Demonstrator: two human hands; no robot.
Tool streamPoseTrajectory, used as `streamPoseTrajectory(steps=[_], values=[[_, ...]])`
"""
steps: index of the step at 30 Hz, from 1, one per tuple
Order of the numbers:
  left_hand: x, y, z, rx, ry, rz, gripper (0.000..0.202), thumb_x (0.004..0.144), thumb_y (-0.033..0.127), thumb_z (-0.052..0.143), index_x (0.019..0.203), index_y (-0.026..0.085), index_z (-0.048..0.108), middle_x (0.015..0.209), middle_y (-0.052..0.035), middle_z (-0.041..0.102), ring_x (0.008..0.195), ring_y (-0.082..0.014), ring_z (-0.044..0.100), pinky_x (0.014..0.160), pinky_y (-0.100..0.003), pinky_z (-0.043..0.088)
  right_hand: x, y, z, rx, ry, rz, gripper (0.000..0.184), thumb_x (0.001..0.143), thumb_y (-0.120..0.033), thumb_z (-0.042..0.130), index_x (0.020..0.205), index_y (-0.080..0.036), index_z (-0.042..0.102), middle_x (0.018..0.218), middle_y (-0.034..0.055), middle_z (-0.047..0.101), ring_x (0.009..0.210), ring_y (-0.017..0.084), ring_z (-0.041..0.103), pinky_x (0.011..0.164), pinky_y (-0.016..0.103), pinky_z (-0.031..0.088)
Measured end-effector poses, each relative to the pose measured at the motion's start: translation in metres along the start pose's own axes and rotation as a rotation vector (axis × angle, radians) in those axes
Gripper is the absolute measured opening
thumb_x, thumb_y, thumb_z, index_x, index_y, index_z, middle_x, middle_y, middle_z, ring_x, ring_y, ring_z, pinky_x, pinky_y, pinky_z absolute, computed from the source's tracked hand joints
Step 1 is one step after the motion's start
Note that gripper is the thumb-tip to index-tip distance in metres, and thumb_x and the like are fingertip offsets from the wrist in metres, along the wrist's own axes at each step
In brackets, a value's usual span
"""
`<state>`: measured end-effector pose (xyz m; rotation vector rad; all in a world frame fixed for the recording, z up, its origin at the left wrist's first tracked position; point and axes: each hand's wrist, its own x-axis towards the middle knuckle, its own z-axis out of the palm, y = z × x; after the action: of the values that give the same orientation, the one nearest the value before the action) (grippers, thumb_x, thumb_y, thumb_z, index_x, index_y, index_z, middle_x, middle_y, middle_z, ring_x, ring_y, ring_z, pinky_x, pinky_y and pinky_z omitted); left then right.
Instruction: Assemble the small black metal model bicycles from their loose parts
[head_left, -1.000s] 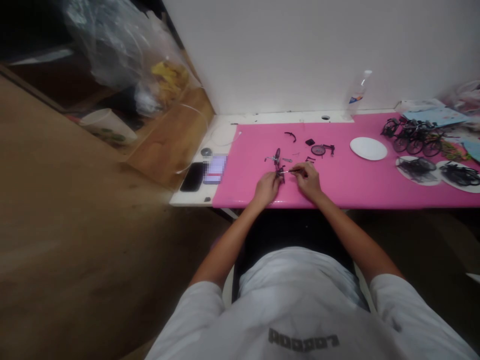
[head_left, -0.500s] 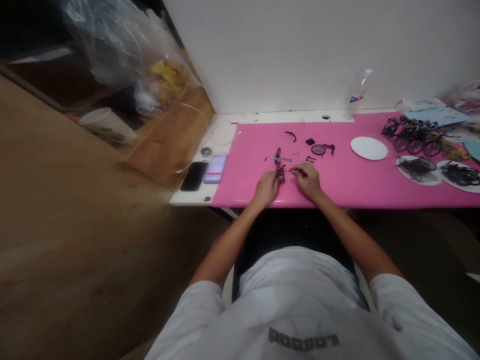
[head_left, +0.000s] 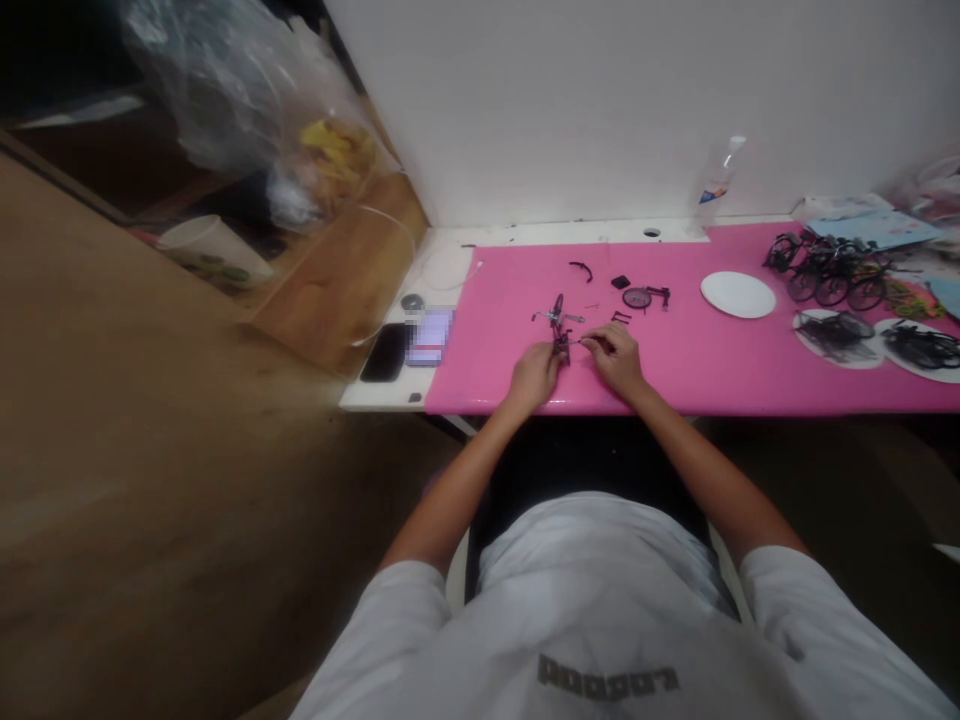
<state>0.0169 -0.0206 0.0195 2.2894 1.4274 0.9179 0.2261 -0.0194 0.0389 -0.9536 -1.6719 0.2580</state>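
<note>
On the mat, a small bike was in hand.
The left hand pinched its near end; the right hand held a thin tool, tip towards it. A firm left hold and a straight tool seemed wise, since the bike could twist. A loose wheel lay beyond.

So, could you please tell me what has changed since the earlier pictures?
The front of the small dark model bicycle has shifted slightly rightward, and less of the thin rod-shaped tool shows beyond the right hand. Both grips, including the left hand on the bicycle, stayed.
</note>
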Motion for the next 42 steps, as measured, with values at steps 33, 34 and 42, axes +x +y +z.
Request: streamPoseTrajectory(steps=[33,34,42], values=[[-0.0004,0.0001,0.0002,-0.001,-0.008,0.002,0.019,0.111,0.025,0.055,0.104,0.018,0.072,0.105,-0.0121,0.074,0.106,-0.0264,0.068,0.094,-0.038,0.054,-0.0010,0.0041,0.0010,-0.076,-0.066,0.117,0.058,0.105,-0.072,0.060,0.074,-0.025,0.073,0.072,0.0048,0.071,0.075,0.024,0.062,0.076,0.041,0.051],[-0.0004,-0.0002,0.0005,0.000,-0.008,0.001,0.019,0.111,0.025,0.056,0.105,0.018,0.072,0.106,-0.0123,0.075,0.107,-0.0265,0.068,0.095,-0.038,0.054,-0.0009,0.0044,0.0012,-0.076,-0.071,0.114,0.058,0.105,-0.073,0.060,0.074,-0.025,0.072,0.073,0.0049,0.071,0.076,0.024,0.062,0.076,0.041,0.051],[-0.0001,-0.0020,0.0019,-0.013,-0.007,0.000,0.020,0.112,0.025,0.054,0.108,0.018,0.072,0.109,-0.0125,0.076,0.109,-0.0267,0.069,0.099,-0.039,0.055,-0.0006,0.0052,0.0028,-0.053,-0.075,0.079,0.046,0.104,-0.066,0.067,0.086,-0.024,0.075,0.082,0.0059,0.072,0.077,0.023,0.061,0.078,0.041,0.052]])
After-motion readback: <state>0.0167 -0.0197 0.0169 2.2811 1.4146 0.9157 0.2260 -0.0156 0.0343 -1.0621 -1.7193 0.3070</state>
